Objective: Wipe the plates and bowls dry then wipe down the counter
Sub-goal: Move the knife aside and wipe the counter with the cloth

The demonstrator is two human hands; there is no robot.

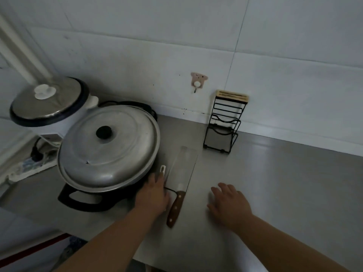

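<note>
The steel counter (284, 183) fills the lower right. My right hand (229, 203) lies palm down on it with fingers spread, holding nothing. My left hand (155, 193) reaches forward between the black wok (82, 199) and a cleaver (180, 173), fingers straight. Its fingertips touch a small white-tipped tool (163, 169), most of which is hidden under the hand. The cleaver lies flat with its wooden handle pointing toward me. I see no plates, bowls or cloth.
A big metal lid (110, 148) covers the wok. Behind it at the left stands a white pot with a steel lid (47, 101). A black wire knife rack (224, 126) stands against the tiled wall. A power strip (39, 158) lies far left.
</note>
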